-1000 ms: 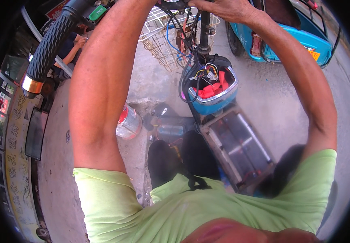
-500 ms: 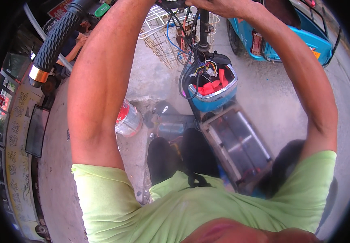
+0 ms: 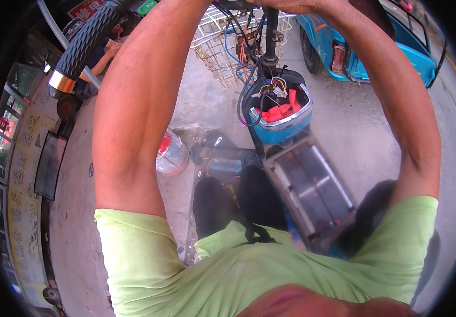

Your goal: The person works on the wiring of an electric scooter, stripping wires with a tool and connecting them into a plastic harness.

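Observation:
An electric scooter stands before me, its steering column (image 3: 271,39) upright and bare, with black, blue and red wires (image 3: 242,46) hanging beside it. Only the lower edge of my right hand (image 3: 296,5) shows at the top of the head view, near the top of that column; its fingers are hidden. My left forearm runs out past the top edge, so my left hand is out of sight. Below the column, an open blue front housing (image 3: 286,128) contains loose connectors (image 3: 277,90) and a red strap (image 3: 280,112). A ribbed black handlebar grip (image 3: 86,47) with a gold end juts in at upper left.
Behind the wires is a white wire basket (image 3: 214,61). The uncovered battery bay (image 3: 315,185) lies beside my legs. A red and silver bucket (image 3: 172,156) stands on the concrete. A blue cargo tricycle (image 3: 362,61) is at upper right, and another person's arm (image 3: 102,61) shows at upper left.
The handlebar grip, scooter column and front housing appear slightly farther right in the view. My right hand has slipped higher, so less of it shows.

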Action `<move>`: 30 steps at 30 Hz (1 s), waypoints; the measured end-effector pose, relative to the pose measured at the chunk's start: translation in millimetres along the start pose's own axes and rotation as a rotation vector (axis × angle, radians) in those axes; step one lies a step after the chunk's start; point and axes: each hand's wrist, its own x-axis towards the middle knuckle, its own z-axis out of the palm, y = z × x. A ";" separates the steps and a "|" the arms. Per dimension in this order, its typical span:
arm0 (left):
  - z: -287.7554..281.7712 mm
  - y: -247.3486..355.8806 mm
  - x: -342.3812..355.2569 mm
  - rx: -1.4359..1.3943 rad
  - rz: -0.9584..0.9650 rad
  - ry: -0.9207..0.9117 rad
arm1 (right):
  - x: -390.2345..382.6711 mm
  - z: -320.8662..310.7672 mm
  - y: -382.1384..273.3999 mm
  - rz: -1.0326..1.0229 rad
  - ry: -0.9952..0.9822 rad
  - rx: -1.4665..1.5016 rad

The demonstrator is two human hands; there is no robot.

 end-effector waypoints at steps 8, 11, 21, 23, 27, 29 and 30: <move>5.9 -2.3 4.1 0.066 0.016 0.002 | 1.2 3.8 -11.8 0.119 -0.090 -0.090; 12.9 -4.9 7.5 0.078 0.025 0.062 | 1.2 9.4 -12.0 0.172 -0.091 -0.215; 4.7 0.0 -6.9 0.041 0.255 -0.027 | -27.8 -3.8 -11.3 0.018 0.131 0.029; 10.3 -6.0 -1.2 0.127 0.311 0.051 | -30.9 -18.8 -22.8 -0.048 0.239 0.072; 13.6 -8.6 3.7 0.036 0.233 0.068 | -42.7 -49.3 -36.4 0.196 0.283 0.151; 17.9 -4.8 6.0 0.048 0.150 0.063 | -43.2 -46.2 -30.1 0.199 0.432 0.079; 20.0 -5.7 5.6 0.029 0.186 0.103 | -38.1 -40.0 -20.7 0.157 0.516 -0.012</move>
